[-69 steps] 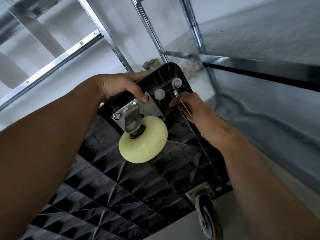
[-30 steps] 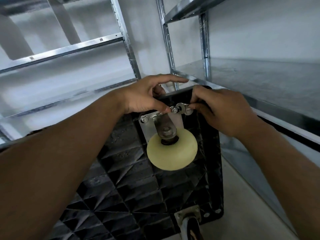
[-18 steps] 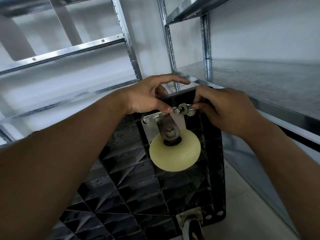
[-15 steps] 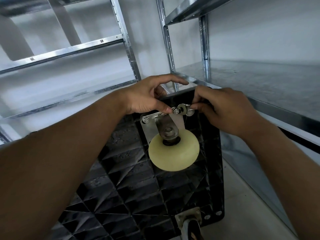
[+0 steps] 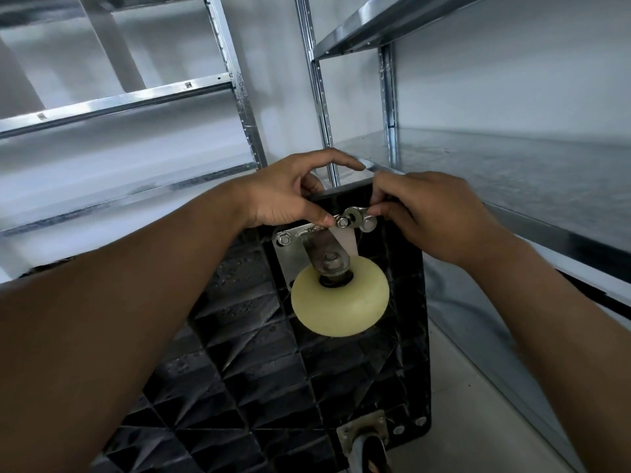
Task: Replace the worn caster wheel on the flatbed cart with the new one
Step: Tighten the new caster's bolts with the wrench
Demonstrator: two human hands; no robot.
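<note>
The flatbed cart [image 5: 259, 370] stands on edge, ribbed underside facing the viewer, with a dark caster [image 5: 370, 450] at its lower corner. The cream caster wheel [image 5: 339, 297] sits on its mounting plate [image 5: 285, 254] near the upper corner. There, the left hand [image 5: 290, 194] fingers pinch the mounting bolt [image 5: 341, 222], and the right hand [image 5: 432, 216] fingers pinch a metal ring [image 5: 353, 213] beside it, in front of metal shelving [image 5: 386, 22].

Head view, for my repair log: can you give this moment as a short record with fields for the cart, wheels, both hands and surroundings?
cart: black ribbed underside facing the camera, tipped up
cream wheel: on its bracket, plate against the cart's upper end
left hand: thumb on the nut at the plate's top corner, fingers over the cart's edge
right hand: pinches a metal ring beside that nut; wrench or washer, cannot tell
second caster: lower corner, partly out of frame
surroundings: metal shelving to the right and behind
</note>
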